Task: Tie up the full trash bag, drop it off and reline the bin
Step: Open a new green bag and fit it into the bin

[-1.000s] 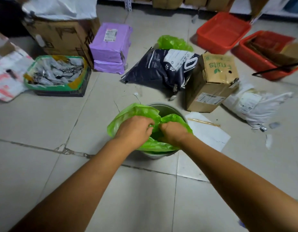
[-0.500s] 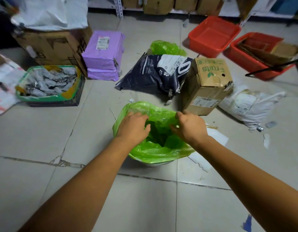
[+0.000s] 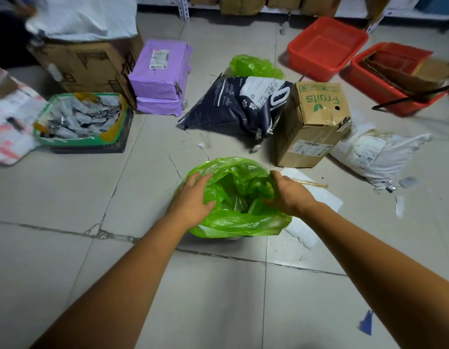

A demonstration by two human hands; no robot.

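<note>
A green bin liner (image 3: 239, 222) lies spread open over the round bin, whose rim only shows as a grey sliver (image 3: 232, 238) at the near side. My left hand (image 3: 193, 200) grips the liner's left edge, thumb inside and fingers outside. On the opposite side my right hand (image 3: 287, 195) holds the right edge the same way. The liner's inside is crumpled and looks empty. A second green bag (image 3: 256, 66), bunched up, lies on the floor farther back behind a dark blue sack (image 3: 233, 107).
Beside the bin at the right stand a "Fruits" cardboard box (image 3: 316, 122) and a white sheet (image 3: 316, 197). A green tray of packets (image 3: 79, 122), purple parcels (image 3: 160, 76), two red crates (image 3: 326, 46) and a white parcel bag (image 3: 379, 154) ring the tiled floor.
A second ago both hands held the liner bunched together over the bin. They have moved apart, stretching its mouth wide over the rim.
</note>
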